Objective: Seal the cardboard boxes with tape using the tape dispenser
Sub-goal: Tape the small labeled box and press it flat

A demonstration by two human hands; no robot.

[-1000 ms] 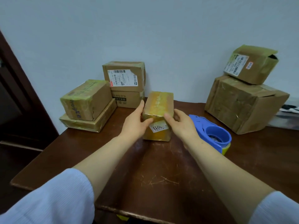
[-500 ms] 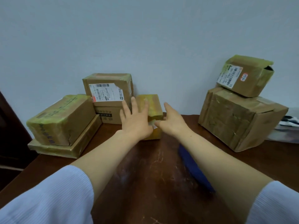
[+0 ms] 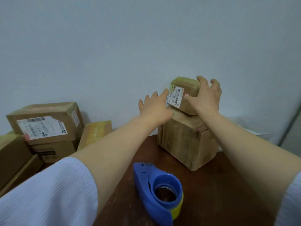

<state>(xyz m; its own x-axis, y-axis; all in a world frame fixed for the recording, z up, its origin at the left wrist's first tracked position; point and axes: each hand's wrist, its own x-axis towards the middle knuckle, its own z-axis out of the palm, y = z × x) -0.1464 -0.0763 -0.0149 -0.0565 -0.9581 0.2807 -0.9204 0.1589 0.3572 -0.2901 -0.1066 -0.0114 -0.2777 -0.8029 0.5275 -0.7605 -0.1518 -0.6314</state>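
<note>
A small brown cardboard box is sitting on top of a larger, scuffed brown cardboard box at the far right of the dark brown wooden table, right up against the pale blue-grey wall. Yellowish tape is showing along its upper edges. A white shipping label with barcodes is covering the left part of the face turned this way, and the box is lying slightly askew on the one beneath.

The person's right hand is gripping the small box at its right end, thumb pressing on the front face beside the label and fingers curling over the top corner. The left hand is reaching in from the left with fingers straight and spread, holding nothing, its longest fingertip touching the label's left edge. Both forearms are stretching out bare from ribbed white sleeves.

A blue plastic tape dispenser with a yellow roll of tape is lying on the table near the person, between the two arms and well apart from both hands.

On the left, a brown cardboard box with a large white label is resting on another box. A box wrapped in yellowish tape is standing just beside that pile, and more plain boxes are crowding the far left edge.
</note>
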